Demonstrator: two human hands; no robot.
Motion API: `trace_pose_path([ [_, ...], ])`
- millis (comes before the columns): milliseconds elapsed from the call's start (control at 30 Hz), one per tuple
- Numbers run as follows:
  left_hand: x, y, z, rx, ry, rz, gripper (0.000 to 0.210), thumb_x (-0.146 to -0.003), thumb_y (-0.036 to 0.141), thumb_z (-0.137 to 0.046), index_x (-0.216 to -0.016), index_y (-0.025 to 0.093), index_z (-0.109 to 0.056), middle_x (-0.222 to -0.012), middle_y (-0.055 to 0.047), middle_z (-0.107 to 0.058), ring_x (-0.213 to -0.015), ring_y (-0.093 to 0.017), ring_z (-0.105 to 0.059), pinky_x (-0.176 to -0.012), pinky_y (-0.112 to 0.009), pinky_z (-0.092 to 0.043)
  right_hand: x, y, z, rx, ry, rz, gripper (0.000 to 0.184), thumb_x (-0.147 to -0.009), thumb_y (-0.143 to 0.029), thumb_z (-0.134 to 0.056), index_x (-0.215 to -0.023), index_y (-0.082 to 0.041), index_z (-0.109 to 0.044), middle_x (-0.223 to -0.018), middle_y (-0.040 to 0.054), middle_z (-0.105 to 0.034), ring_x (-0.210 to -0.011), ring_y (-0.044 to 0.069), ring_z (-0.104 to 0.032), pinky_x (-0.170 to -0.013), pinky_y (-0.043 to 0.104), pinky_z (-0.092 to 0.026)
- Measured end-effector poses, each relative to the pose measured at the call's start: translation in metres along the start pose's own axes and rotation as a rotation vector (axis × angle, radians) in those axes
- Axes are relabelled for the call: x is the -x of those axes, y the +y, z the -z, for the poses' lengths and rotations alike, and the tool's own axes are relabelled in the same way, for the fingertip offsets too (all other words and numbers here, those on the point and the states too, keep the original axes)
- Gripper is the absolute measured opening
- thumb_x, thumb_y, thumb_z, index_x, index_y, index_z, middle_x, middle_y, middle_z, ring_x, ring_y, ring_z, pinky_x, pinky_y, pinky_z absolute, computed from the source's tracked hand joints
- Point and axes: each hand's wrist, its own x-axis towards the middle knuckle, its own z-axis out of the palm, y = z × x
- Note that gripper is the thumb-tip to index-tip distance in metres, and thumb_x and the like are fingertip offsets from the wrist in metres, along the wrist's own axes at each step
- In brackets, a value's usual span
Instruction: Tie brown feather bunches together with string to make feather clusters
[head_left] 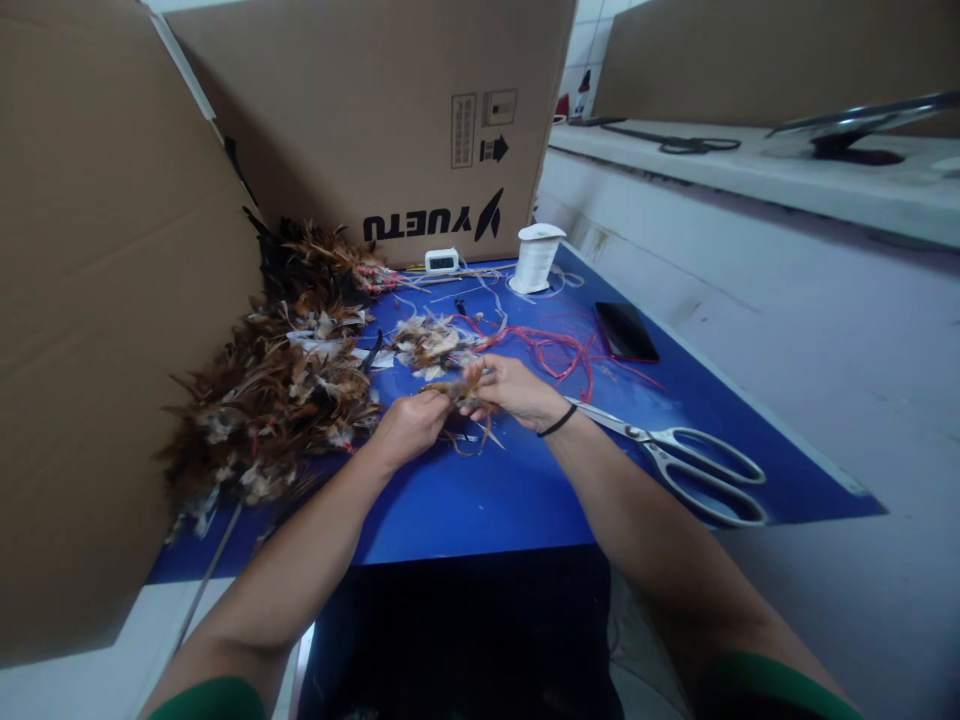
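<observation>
Brown feather tuft (pixel 463 391), wispy w/ loose strands, is pinched btwn both hands (pixel 411 428) (pixel 519 392).

On the flat blue bench (pixel 480 515), brown feather bundles (pixel 300 400) lie left; silver metal scissors (pixel 637 434) lie near right, a flat black phone (pixel 626 332) beyond them, a white cylindrical spool (pixel 535 262) farther still.

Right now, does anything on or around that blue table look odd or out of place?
The lettering on the cardboard box at the far end of the table reads upside down, so the box seems inverted. The red string beyond the right hand lies in a loose, untidy tangle. No clear damage stands out.
</observation>
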Motion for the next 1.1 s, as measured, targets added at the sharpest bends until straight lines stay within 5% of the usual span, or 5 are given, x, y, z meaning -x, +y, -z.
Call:
trace_pose_path([
  [400,-0.005,-0.001,0.005,0.126,0.172,0.074,0.028,-0.088,0.02,-0.043,-0.062,0.017,-0.053,-0.058,-0.001,-0.053,-0.057,-0.01,-0.05,-0.058,-0.022,-0.039,0.002,-0.003,0.006,-0.065,-0.138,0.112,0.014,-0.081,-0.025,-0.06,-0.09,-0.016,-0.054,-0.073,0.0052,-0.068,-0.064,0.015,-0.067,-0.051,0.021,-0.054],
  [633,-0.006,0.003,0.014,0.312,0.213,0.217,0.032,-0.089,0.027,-0.044,-0.062,0.016,-0.057,-0.053,0.0,-0.054,-0.054,-0.01,-0.051,-0.058,-0.023,-0.04,0.004,-0.01,0.009,-0.247,-0.177,0.151,0.038,-0.09,-0.048,-0.04,-0.1,-0.015,-0.056,-0.079,0.0098,-0.069,-0.069,0.018,-0.068,-0.056,0.027,-0.054],
  [1100,-0.007,0.002,0.013,0.734,0.364,0.454,0.028,-0.085,0.037,-0.052,-0.074,0.015,-0.066,-0.05,0.002,-0.055,-0.043,-0.008,-0.05,-0.048,-0.022,-0.042,0.0,-0.009,0.011,-0.213,-0.008,0.182,0.03,-0.088,-0.042,-0.047,-0.094,-0.014,-0.057,-0.078,0.0094,-0.068,-0.064,0.015,-0.064,-0.054,0.025,-0.051],
])
